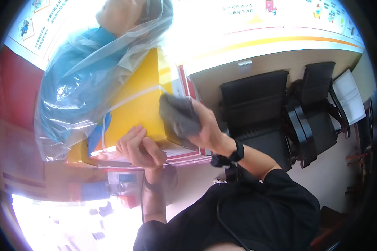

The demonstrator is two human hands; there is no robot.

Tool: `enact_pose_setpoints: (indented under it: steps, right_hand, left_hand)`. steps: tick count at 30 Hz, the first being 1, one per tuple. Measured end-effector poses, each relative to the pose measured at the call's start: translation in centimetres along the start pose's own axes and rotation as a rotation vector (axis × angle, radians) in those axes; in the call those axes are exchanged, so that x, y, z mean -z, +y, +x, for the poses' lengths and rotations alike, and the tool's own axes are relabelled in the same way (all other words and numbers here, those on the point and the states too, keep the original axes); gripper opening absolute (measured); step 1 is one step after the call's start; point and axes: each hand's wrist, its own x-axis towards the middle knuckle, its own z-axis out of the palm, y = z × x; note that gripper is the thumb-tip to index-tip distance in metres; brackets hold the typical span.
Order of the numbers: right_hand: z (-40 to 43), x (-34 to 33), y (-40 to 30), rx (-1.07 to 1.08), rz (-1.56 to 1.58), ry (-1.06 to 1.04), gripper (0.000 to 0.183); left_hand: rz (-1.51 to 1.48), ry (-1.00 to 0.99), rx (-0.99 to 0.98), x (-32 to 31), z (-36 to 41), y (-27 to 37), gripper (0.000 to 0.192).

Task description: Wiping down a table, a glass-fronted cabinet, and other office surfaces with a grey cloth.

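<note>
My right hand [209, 127] grips a dark grey cloth [180, 116], blurred, against the right side of a yellow box [138, 109]. My left hand [141, 147] rests its fingertips on the box's near edge, with the fingers bent and the thumb apart, holding nothing. A white strap [135, 98] runs across the box. Behind and left of it, a manikin-like figure [84, 91] in a blue top sits inside clear plastic. Its sheet hangs over part of the box. Red and white boards or sheets [188, 153] show under the box.
Black office chairs [254, 109] stand against the wall to the right. Farther right is a white panel-like object [348, 97]. A red surface [15, 91] lies at the far left. Bright wall posters [254, 18] with writing fill the top. A black cable [229, 226] crosses my black shirt.
</note>
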Motion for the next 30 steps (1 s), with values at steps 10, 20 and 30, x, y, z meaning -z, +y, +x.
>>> enact_pose_setpoints:
  steps: [10,20,30]
  right_hand:
    - [9.2,0.0,8.5,-0.244,0.039,0.03,0.034]
    - [9.6,1.8,8.2,-0.187,0.117,-0.127,0.041]
    - [-3.1,1.4,9.5,-0.465,0.377,-0.079,0.041]
  left_hand:
    - [0.038,0.105,-0.032,-1.1,-0.6,-0.3,0.018]
    - [0.195,0.106,-0.034,-1.7,-0.6,0.8,0.026]
    - [0.207,0.127,0.136,-1.1,-1.4,0.5,0.032]
